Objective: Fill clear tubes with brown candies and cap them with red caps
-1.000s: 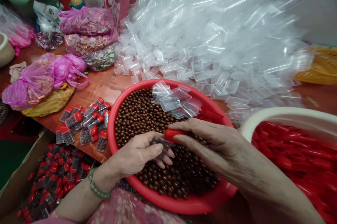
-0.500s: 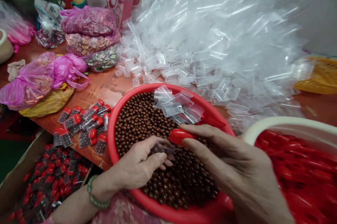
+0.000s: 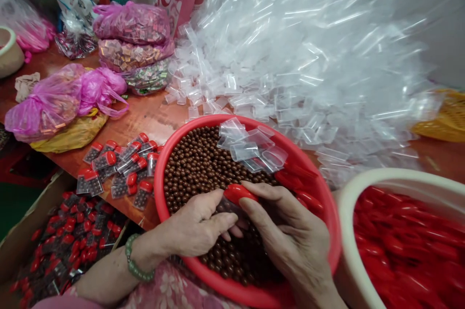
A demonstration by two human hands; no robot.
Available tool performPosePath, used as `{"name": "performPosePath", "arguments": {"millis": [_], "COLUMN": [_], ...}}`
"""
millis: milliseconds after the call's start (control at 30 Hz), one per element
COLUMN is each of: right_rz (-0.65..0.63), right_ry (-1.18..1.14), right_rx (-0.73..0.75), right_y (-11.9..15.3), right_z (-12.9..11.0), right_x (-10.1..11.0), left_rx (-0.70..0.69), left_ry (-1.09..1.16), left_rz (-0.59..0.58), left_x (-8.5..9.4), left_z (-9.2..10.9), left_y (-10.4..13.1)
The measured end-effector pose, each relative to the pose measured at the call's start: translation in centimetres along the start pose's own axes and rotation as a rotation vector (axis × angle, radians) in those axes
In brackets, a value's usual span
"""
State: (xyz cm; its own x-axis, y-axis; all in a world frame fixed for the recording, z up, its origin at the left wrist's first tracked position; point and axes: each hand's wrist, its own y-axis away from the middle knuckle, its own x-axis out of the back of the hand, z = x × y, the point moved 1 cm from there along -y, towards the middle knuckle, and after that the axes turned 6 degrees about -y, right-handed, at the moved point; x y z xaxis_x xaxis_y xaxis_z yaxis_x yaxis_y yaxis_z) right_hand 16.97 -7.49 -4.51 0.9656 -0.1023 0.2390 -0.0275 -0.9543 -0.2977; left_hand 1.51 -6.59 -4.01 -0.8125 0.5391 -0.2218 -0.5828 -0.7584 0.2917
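My left hand (image 3: 203, 224), a green bead bracelet on its wrist, is closed round a small clear plastic container (image 3: 227, 206) mostly hidden by the fingers. My right hand (image 3: 290, 226) pinches a red cap (image 3: 240, 193) between thumb and fingers. The cap sits at the container's top end; whether it is pressed on fully cannot be seen. Both hands are above a red basin (image 3: 167, 168) of brown chocolate balls (image 3: 196, 159). Several clear containers (image 3: 250, 146) lie on the balls, and loose red caps (image 3: 308, 197) are at the basin's right side.
Capped, filled containers (image 3: 123, 166) lie left of the basin, with more in a cardboard box (image 3: 27, 217) below. A cream tub (image 3: 348, 202) of red caps stands right. Behind rises a heap of clear containers (image 3: 308, 57). Pink bags (image 3: 132, 25) sit back left.
My right hand has moved left and brought the red cap onto the container in my left hand. The whole view has shifted slightly.
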Motion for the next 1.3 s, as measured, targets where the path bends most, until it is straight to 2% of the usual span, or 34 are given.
{"name": "performPosePath", "arguments": {"millis": [167, 300, 367, 467, 567, 800, 933, 1033, 1167, 1233, 1300], "right_rz": [0.038, 0.012, 0.009, 0.031, 0.022, -0.022, -0.073, -0.080, 0.012, 0.028, -0.044], "right_ry": [0.009, -0.004, -0.035, -0.068, -0.055, 0.001, -0.087, -0.056, 0.051, 0.122, 0.214], "right_rx": [0.093, 0.028, 0.002, 0.046, 0.072, -0.050, -0.031, -0.032, -0.040, 0.035, 0.173], "right_y": [0.3, 0.1, 0.1, 0.2, 0.4, 0.5, 0.4, 0.3, 0.9, 1.2, 1.2], "right_z": [0.2, 0.2, 0.1, 0.1, 0.3, 0.0, -0.2, -0.1, 0.0, 0.0, -0.1], "right_x": [0.1, 0.0, 0.0, 0.1, 0.3, 0.7, 1.1, 1.0, 0.2, 0.0, 0.0], "left_rx": [-0.034, -0.020, -0.042, -0.103, -0.106, -0.170, -0.120, -0.056, -0.068, -0.078, -0.074], "left_ry": [-0.061, -0.127, -0.215, -0.380, -0.452, -0.612, -0.570, -0.479, -0.516, -0.506, -0.421], "left_rz": [0.034, 0.051, 0.060, 0.101, 0.121, 0.119, 0.061, 0.078, 0.134, 0.137, 0.121], "left_x": [0.1, 0.1, 0.1, 0.2, 0.2, 0.0, 0.2, 0.3, 0.3, 0.3, 0.4], "left_z": [0.1, 0.2, 0.4, 0.6, 0.6, 0.1, 0.1, 0.1, 0.1, 0.1, 0.0], "left_y": [0.0, 0.1, 0.2, 0.3, 0.2, 0.7, 0.6, 0.4, 0.3, 0.4, 0.5]}}
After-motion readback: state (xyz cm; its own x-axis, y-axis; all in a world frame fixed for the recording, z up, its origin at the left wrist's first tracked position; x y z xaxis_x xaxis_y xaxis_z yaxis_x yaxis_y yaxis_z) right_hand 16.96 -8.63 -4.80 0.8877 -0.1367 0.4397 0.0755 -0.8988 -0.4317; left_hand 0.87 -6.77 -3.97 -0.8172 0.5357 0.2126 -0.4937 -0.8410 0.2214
